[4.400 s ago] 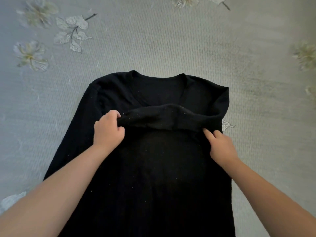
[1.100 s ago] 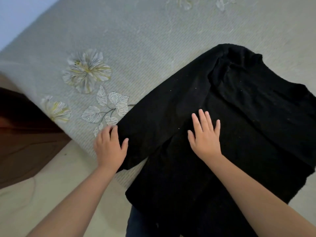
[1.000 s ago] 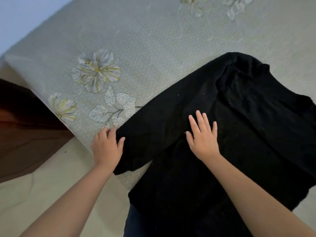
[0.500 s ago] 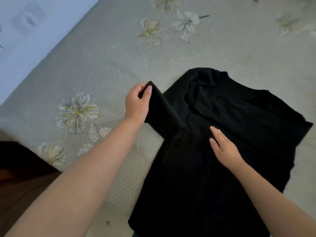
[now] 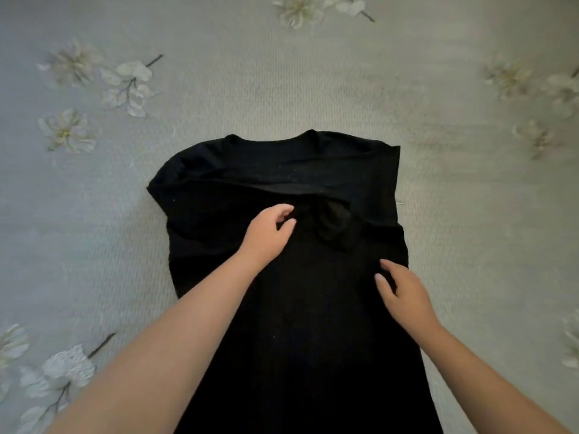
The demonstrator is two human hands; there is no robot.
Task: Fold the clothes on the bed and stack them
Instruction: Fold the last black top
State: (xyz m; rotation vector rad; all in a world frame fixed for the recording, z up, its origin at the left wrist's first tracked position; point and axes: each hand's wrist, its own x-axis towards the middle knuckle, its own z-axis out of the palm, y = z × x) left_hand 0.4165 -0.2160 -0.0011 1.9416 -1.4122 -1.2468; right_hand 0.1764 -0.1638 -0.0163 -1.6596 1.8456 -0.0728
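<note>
Lying flat on the bed [image 5: 219,89], a black long-sleeved top [image 5: 291,308] runs lengthwise from near to far, its neckline pointing to the far side and its lower part passing out of view at the near edge. Both sleeves are folded inward across the chest, forming a band that crosses the garment from left to right just below the neckline, with a cuff end [image 5: 333,227] bunched near the middle.

The left hand [image 5: 266,236] rests on the fabric at the centre of the chest, just left of that bunched cuff; its fingers are loosely curved with the thumb spread apart, and they hold nothing. The right hand [image 5: 401,296] sits lower on the right part of the top, close to its right edge, fingers gently bent with the tips touching the cloth, also gripping nothing.

The bed cover is a pale grey-green ribbed fabric printed with cream flowers [image 5: 65,133] and leaves, seen on the left, right and far sides around the garment.
</note>
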